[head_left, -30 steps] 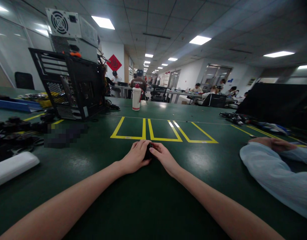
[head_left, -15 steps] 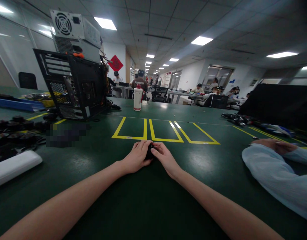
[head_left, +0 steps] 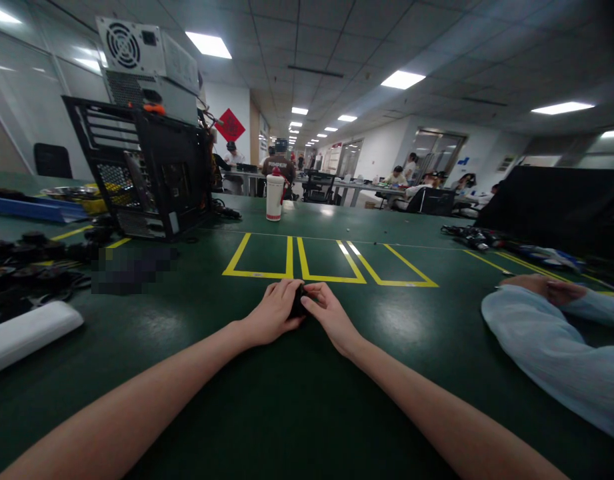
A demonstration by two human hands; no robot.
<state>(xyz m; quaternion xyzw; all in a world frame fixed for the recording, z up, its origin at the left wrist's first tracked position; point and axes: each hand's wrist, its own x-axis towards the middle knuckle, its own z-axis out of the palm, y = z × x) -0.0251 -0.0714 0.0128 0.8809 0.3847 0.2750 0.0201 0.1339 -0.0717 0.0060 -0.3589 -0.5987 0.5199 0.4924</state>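
Between my two hands is a small black object (head_left: 298, 303), mostly covered by fingers, so its kind does not show. My left hand (head_left: 274, 310) wraps round it from the left, thumb low and fingers over the top. From the right, my right hand (head_left: 329, 313) grips the same object with thumb and bent fingers. Both hands are low over the green tabletop (head_left: 297, 407), just in front of yellow tape outlines (head_left: 331, 280).
A black computer case (head_left: 151, 173) with power supplies (head_left: 147, 53) on top stands back left. A white bottle (head_left: 274, 197) stands behind the tape. Black parts (head_left: 31, 260) and a white bar (head_left: 31, 337) lie left. A co-worker's sleeve (head_left: 547, 347) rests at right.
The whole view has shifted very slightly. My hands keep the same hold on the black object, with no clear movement.
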